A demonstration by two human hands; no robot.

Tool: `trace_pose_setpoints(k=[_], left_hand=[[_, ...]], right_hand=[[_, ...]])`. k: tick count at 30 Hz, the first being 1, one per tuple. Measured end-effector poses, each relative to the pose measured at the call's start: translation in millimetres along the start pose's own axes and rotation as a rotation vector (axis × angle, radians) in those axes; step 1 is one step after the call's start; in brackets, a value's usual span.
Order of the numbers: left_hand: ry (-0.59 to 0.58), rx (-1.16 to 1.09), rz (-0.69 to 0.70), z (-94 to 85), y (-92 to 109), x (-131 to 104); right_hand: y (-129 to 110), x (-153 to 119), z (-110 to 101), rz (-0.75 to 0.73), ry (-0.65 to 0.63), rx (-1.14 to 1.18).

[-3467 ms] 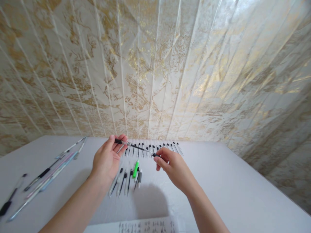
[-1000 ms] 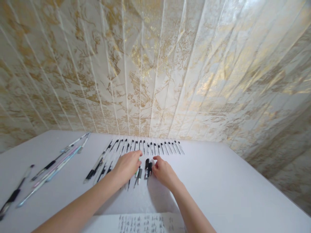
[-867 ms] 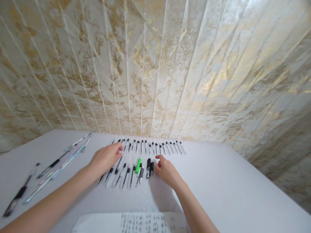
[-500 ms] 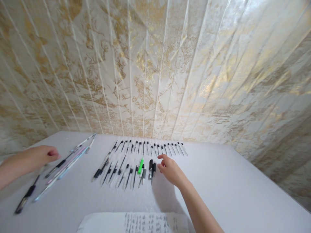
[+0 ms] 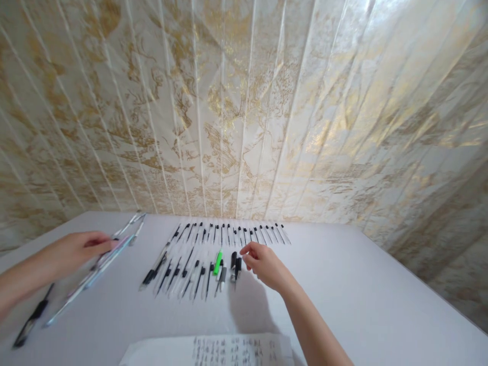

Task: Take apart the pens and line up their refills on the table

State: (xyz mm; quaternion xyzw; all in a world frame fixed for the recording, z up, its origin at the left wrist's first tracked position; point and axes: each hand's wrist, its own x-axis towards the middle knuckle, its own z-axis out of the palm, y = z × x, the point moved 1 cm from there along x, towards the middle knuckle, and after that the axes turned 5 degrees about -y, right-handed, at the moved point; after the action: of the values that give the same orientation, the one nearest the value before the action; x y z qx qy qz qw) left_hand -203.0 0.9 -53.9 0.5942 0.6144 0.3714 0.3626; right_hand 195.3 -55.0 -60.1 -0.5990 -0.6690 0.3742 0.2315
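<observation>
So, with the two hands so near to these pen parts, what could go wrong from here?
The left hand is close above the light-blue pen, so it might drag it askew. The right hand is just beside the short black pen parts; a small slip could scatter them. The black refills lie closely side by side in the back row, so a bump could perhaps disorder them.

The left grip (image 5: 86, 247) points inward, palm down, left forearm (image 5: 23, 279) gently sloped; the right grip (image 5: 264, 264) curls loosely, right forearm (image 5: 306, 313) sloping steeply.
</observation>
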Motion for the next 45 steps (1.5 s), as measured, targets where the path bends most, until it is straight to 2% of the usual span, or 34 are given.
trace_pose_setpoints(k=[2, 4, 6, 9, 13, 17, 20, 24, 27, 30, 32, 36, 41, 45], left_hand=[[-0.096, -0.001, -0.017, 39.2, 43.7, -24.5], [-0.290, -0.169, 0.036, 85.9, 81.5, -44.7], [-0.414, -0.360, 0.070, 128.0, 106.8, -56.7], [-0.524, -0.538, 0.058, 170.1, 122.9, -62.6], [-0.528, -0.706, 0.007, 195.7, 124.7, -66.9], [-0.393, -0.813, -0.052, 213.2, 120.0, -77.3], [-0.266, -0.809, -0.112, 223.4, 114.9, -84.1], [-0.200, -0.871, -0.070, 221.8, 113.0, -82.5], [-0.202, -0.937, -0.043, 209.1, 116.2, -74.0], [-0.195, -0.950, -0.027, 194.2, 119.2, -65.5], [-0.199, -0.944, 0.011, 187.5, 119.6, -63.1], [-0.307, -0.840, 0.014, 188.4, 118.3, -70.1], [-0.427, -0.727, -0.033, 198.0, 118.1, -83.4], [-0.479, -0.690, -0.011, 199.6, 119.4, -85.1]], right_hand=[[-13.6, -3.1, 11.7, -0.054, -0.109, 0.181], [-29.1, -8.0, 25.1, -0.147, -0.231, 0.458], [-41.5, -13.0, 34.8, -0.247, -0.310, 0.728], [-46.7, -17.2, 38.0, -0.301, -0.330, 1.006], [-35.5, -17.4, 35.5, -0.240, -0.276, 1.034], [-28.3, -18.0, 47.8, -0.238, -0.158, 0.931], [-30.7, -22.3, 62.2, -0.258, -0.036, 0.793], [-39.2, -33.5, 72.4, -0.234, -0.009, 0.651], [-44.5, -41.5, 66.8, -0.180, -0.096, 0.598], [-43.8, -44.9, 52.5, -0.103, -0.391, 0.644], [-39.8, -43.7, 40.5, -0.097, -0.477, 0.778], [-29.8, -37.2, 24.9, -0.116, -0.317, 1.068], [-27.2, -35.0, 32.1, -0.109, -0.388, 1.114], [-26.0, -34.3, 38.2, -0.174, -0.355, 1.125]])
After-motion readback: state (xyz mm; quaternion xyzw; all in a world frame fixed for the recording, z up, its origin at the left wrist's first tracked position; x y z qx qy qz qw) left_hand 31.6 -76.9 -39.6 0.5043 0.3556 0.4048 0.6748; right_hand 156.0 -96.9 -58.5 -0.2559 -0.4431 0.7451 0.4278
